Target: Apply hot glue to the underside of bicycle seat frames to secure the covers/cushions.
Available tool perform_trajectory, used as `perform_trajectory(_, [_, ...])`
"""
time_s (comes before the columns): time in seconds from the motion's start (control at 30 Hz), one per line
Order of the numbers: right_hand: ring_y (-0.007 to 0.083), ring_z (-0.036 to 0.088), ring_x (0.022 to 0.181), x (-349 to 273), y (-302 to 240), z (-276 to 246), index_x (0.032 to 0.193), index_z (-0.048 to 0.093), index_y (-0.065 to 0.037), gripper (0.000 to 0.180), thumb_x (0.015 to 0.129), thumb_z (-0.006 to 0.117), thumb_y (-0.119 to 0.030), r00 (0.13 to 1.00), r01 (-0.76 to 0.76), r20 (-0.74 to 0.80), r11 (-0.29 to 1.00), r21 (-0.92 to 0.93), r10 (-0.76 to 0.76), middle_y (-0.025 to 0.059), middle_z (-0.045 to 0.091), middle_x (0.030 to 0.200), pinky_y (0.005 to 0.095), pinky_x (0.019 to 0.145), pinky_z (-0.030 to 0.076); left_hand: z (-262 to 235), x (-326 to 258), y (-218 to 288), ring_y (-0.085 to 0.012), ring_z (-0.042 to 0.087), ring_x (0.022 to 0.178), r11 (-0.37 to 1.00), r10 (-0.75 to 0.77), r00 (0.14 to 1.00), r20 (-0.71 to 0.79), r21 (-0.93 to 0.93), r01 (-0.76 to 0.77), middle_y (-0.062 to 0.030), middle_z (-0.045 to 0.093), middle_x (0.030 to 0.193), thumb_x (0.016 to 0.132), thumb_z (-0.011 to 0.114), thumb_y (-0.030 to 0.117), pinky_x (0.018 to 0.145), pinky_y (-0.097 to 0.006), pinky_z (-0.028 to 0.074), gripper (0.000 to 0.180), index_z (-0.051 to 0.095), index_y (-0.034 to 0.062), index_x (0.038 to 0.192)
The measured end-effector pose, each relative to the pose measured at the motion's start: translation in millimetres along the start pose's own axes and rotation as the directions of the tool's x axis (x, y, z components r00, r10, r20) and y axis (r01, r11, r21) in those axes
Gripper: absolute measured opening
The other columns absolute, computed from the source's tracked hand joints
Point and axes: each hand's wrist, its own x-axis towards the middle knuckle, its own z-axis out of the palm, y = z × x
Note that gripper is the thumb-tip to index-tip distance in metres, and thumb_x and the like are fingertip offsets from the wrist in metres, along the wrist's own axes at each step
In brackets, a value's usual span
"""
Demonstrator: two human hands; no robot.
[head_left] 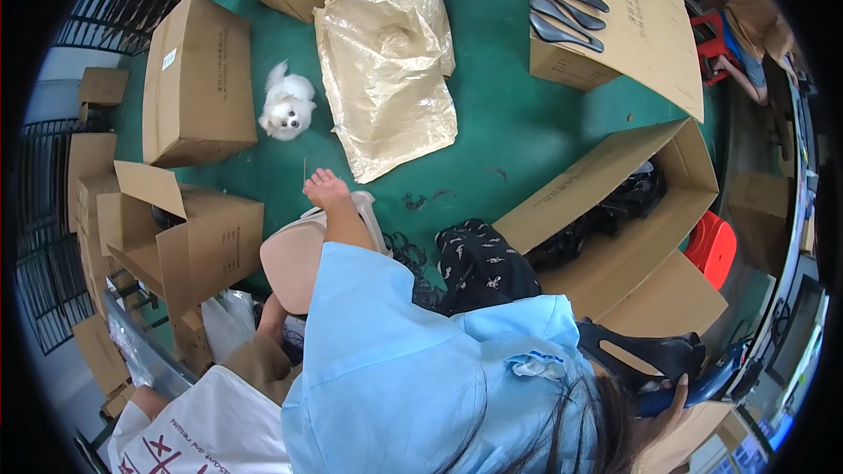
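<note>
My left hand (327, 190) reaches forward over a pale pinkish stool-like seat (294, 265), its fingers stretched out and palm partly turned up. A thin, light strip (305, 172) shows at its fingertips; whether it touches them I cannot make out. At the lower right, my right hand (674, 411) has its fingers round the edge of a black bicycle saddle (634, 349) with a long slot. Beside those fingers is a dark blue, rounded piece (702, 384), partly hidden. My hair and light blue shirt cover part of the right arm.
A white dog (288, 110) stands beside a crinkled beige plastic sheet (386, 79). Several black saddles (562, 22) lie on a carton at the upper right. An open carton (615, 219) holds black parts. Dark scraps (414, 202) lie on the green floor. A person in white (206, 430) sits at my left.
</note>
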Motion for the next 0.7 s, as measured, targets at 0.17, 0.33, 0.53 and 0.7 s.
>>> perform_trajectory(0.17, [0.0139, 0.051, 0.072, -7, 4, -1, 0.096, 0.053, 0.003, 0.039, 0.076, 0.067, -0.026, 0.997, -0.014, -0.08, 0.999, 0.031, 0.017, 0.0081, 0.053, 0.075, 0.0222, 0.065, 0.044, 12, -4, -9, -0.0272, 0.012, 0.136, 0.999, -0.001, 0.999, 0.039, -0.043, 0.002, -0.0111, 0.004, 0.148, 0.094, 0.019, 0.042, 0.111, -0.038, 0.011, 0.062, -0.002, 0.0075, 0.141])
perform_trajectory(0.33, [0.014, 0.052, 0.072, -5, 20, -15, 0.099, 0.052, 0.003, 0.04, 0.075, 0.068, -0.025, 0.997, -0.026, -0.068, 0.999, 0.041, 0.029, 0.0084, 0.054, 0.076, 0.0225, 0.064, 0.044, 8, -6, -17, -0.0282, 0.015, 0.135, 0.999, -0.011, 1.0, -0.006, -0.046, 0.011, -0.0124, 0.007, 0.148, 0.093, 0.021, 0.044, 0.11, -0.038, 0.014, 0.064, -0.001, 0.0084, 0.141])
perform_trajectory(0.53, [0.0223, 0.05, 0.086, 19, 111, -77, 0.125, 0.045, -0.007, 0.057, 0.074, 0.067, -0.017, 0.997, -0.017, 0.081, 0.998, 0.055, 0.012, 0.0142, 0.045, 0.098, 0.0299, 0.075, 0.044, -25, -40, -62, -0.0263, 0.052, 0.096, 0.889, -0.257, 0.956, -0.142, 0.352, 0.292, -0.017, 0.047, 0.115, 0.091, 0.035, 0.044, 0.081, -0.037, 0.045, 0.051, 0.034, 0.0037, 0.122])
perform_trajectory(0.7, [0.0254, 0.049, 0.086, 0, 88, -71, 0.124, 0.048, -0.009, 0.069, 0.064, 0.078, -0.025, 0.997, -0.07, -0.011, 0.993, 0.099, 0.072, 0.0153, 0.044, 0.099, 0.0319, 0.075, 0.043, -106, -142, -117, -0.0165, 0.048, 0.043, 0.164, -0.705, 0.707, 0.056, 0.983, 0.086, -0.007, 0.056, 0.059, 0.089, 0.045, 0.036, 0.037, -0.03, 0.038, 0.037, 0.056, 0.0065, 0.071])
